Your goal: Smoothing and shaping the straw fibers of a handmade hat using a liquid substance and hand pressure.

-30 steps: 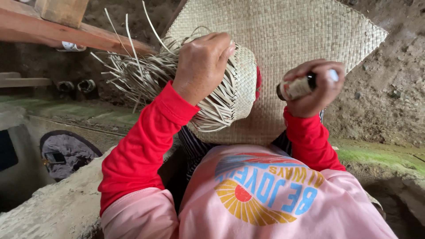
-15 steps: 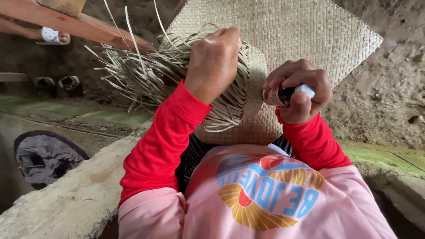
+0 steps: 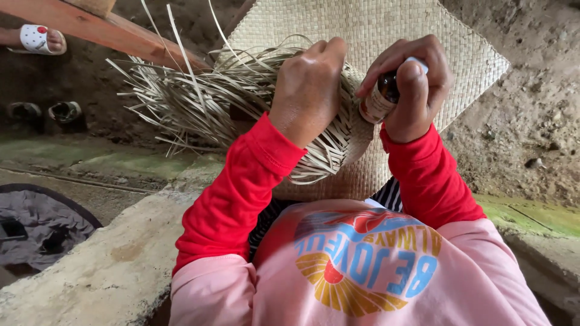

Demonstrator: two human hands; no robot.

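My left hand (image 3: 311, 81) grips a half-woven piece of pale straw (image 3: 335, 142) whose loose strands (image 3: 181, 96) fan out to the left. My right hand (image 3: 417, 84) holds a small dark brown bottle (image 3: 382, 95) with a light label and a white cap, pressed against the right edge of the woven piece. A large finished woven straw mat (image 3: 362, 24) lies beneath and beyond both hands. Both forearms are in red sleeves over a pink printed shirt.
A reddish wooden beam (image 3: 109, 30) crosses the upper left. Another person's foot in a white sandal (image 3: 39, 39) rests at far left. Dark sandals (image 3: 63, 111) lie on the dirt. A concrete ledge (image 3: 103, 271) runs below, with a dark cloth-filled basin (image 3: 36, 226) at left.
My right hand has brought the bottle up and left until it touches the woven piece beside my left hand. The view has shifted slightly closer.
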